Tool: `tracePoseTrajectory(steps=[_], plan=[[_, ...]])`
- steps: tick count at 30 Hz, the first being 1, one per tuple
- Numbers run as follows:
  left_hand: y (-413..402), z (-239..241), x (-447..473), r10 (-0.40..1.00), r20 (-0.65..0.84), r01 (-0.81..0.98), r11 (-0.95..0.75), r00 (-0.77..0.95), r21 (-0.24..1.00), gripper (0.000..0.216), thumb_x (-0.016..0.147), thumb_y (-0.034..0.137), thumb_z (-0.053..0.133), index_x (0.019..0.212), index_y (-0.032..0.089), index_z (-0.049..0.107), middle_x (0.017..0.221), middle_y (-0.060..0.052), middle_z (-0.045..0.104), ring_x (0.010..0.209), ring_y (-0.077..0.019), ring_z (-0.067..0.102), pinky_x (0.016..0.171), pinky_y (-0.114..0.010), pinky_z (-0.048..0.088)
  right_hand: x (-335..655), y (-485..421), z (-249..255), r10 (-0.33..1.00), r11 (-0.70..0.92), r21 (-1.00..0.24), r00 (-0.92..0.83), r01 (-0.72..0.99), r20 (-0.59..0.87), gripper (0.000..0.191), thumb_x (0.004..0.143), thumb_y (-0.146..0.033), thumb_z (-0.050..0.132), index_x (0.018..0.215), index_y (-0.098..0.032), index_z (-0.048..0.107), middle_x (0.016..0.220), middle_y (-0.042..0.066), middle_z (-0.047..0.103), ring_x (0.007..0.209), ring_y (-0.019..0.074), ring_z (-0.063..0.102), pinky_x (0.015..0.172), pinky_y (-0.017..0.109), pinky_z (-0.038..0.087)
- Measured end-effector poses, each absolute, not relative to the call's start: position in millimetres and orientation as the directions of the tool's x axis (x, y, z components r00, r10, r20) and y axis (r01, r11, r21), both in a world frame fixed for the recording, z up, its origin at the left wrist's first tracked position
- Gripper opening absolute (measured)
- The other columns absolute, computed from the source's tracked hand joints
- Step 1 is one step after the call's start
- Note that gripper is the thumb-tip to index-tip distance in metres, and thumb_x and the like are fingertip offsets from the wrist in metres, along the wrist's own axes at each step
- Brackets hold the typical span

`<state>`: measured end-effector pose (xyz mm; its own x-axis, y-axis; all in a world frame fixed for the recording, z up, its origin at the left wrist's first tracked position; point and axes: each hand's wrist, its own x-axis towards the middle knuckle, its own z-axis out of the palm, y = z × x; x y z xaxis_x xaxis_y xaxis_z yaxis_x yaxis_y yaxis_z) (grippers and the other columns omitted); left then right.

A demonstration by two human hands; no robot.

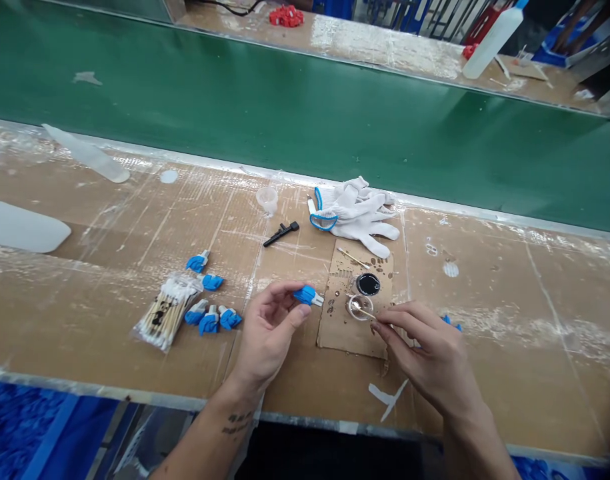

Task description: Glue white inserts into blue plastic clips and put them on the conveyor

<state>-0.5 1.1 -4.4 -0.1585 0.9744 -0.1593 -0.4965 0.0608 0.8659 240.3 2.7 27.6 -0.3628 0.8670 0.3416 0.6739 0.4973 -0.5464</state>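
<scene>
My left hand pinches a small blue plastic part with a white tip between thumb and fingers, just left of a cardboard scrap. My right hand pinches a thin cotton swab, whose tip dips into a small clear cup on that scrap. A second small cup with black content stands right behind it. Several more blue parts lie to the left, beside a bag of cotton swabs.
White work gloves lie behind the cardboard, near a black tool and a clear cup. A loose swab rests by the gloves. A green conveyor belt runs along the back. A white bottle lies beyond it.
</scene>
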Motion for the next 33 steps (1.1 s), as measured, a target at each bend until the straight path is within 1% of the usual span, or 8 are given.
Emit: tracePoseTrajectory(steps=[4, 7, 11, 16, 18, 21, 27, 33], plan=[[3, 1, 0, 0.965, -0.237, -0.613, 0.119, -0.114, 0.781, 0.026, 0.079, 0.026, 0.092, 0.101, 0.024, 0.079, 0.106, -0.004, 0.082, 0.08, -0.0115, 0.074, 0.07, -0.019, 0.061, 227, 9, 28, 0.834, 0.547, -0.527, -0.375, 0.65, 0.404, 0.017, 0.097, -0.005, 0.067, 0.101, -0.021, 0.069, 0.091, 0.002, 0.072, 0.082, 0.0156, 0.064, 0.073, 0.028, 0.054], [4, 3, -2, 0.96, -0.267, -0.636, 0.155, -0.085, 0.756, 0.027, 0.076, 0.024, 0.094, 0.098, 0.022, 0.078, 0.112, -0.005, 0.082, 0.086, -0.0118, 0.077, 0.077, -0.018, 0.061, 217, 12, 27, 0.81, 0.585, -0.548, -0.394, 0.598, 0.435, 0.019, 0.096, -0.002, 0.067, 0.103, -0.021, 0.068, 0.094, 0.003, 0.075, 0.087, 0.0171, 0.067, 0.077, 0.03, 0.057], [3, 1, -4, 0.966, -0.231, -0.635, 0.106, -0.117, 0.765, 0.022, 0.078, 0.024, 0.093, 0.091, 0.023, 0.076, 0.106, -0.001, 0.082, 0.084, -0.0106, 0.079, 0.083, -0.018, 0.062, 216, 12, 25, 0.837, 0.547, -0.612, -0.361, 0.571, 0.411, 0.018, 0.095, -0.004, 0.068, 0.098, -0.021, 0.066, 0.085, 0.0, 0.074, 0.079, 0.015, 0.068, 0.07, 0.028, 0.056], [0, -2, -2, 0.99, -0.124, -0.54, 0.071, -0.063, 0.838, 0.033, 0.082, 0.018, 0.089, 0.11, 0.028, 0.074, 0.109, -0.001, 0.081, 0.098, -0.0155, 0.081, 0.091, -0.022, 0.062, 220, 15, 25, 0.864, 0.498, -0.611, -0.29, 0.615, 0.413, 0.017, 0.095, -0.006, 0.069, 0.094, -0.023, 0.066, 0.086, -0.002, 0.075, 0.076, 0.0122, 0.069, 0.067, 0.025, 0.053], [0, -1, -1, 0.996, -0.078, -0.492, 0.052, -0.032, 0.869, 0.029, 0.083, 0.014, 0.087, 0.107, 0.026, 0.075, 0.117, -0.003, 0.079, 0.106, -0.0184, 0.08, 0.094, -0.024, 0.062, 221, 16, 24, 0.865, 0.501, -0.638, -0.312, 0.585, 0.393, 0.016, 0.095, -0.007, 0.069, 0.092, -0.023, 0.065, 0.086, -0.002, 0.076, 0.076, 0.0121, 0.069, 0.065, 0.025, 0.052], [-1, 0, 0, 1.0, 0.015, -0.395, -0.02, -0.015, 0.918, 0.021, 0.082, 0.009, 0.084, 0.097, 0.023, 0.078, 0.111, -0.004, 0.076, 0.103, -0.0203, 0.08, 0.089, -0.025, 0.064, 226, 11, 24, 0.902, 0.431, -0.716, -0.23, 0.549, 0.366, 0.016, 0.092, -0.008, 0.072, 0.09, -0.023, 0.067, 0.083, -0.002, 0.075, 0.073, 0.0128, 0.068, 0.061, 0.026, 0.05], [-8, 1, 9, 0.995, 0.1, -0.155, -0.101, -0.012, 0.983, 0.031, 0.081, 0.005, 0.083, 0.106, 0.024, 0.078, 0.102, -0.005, 0.078, 0.096, -0.018, 0.077, 0.086, -0.027, 0.065, 235, -2, 40, 0.925, 0.323, -0.894, 0.099, 0.31, 0.368, 0.019, 0.086, -0.006, 0.077, 0.087, -0.024, 0.069, 0.076, 0.0, 0.072, 0.073, 0.0178, 0.071, 0.063, 0.03, 0.057], [-12, -1, 15, 0.992, 0.126, -0.17, -0.122, 0.012, 0.978, 0.025, 0.08, 0.006, 0.085, 0.097, 0.022, 0.075, 0.103, -0.007, 0.081, 0.096, -0.0215, 0.079, 0.09, -0.035, 0.067, 214, -3, 55, 0.912, 0.391, -0.904, 0.063, 0.169, 0.406, 0.024, 0.082, -0.001, 0.076, 0.084, -0.023, 0.066, 0.074, -0.001, 0.07, 0.069, 0.0171, 0.068, 0.063, 0.032, 0.058]])
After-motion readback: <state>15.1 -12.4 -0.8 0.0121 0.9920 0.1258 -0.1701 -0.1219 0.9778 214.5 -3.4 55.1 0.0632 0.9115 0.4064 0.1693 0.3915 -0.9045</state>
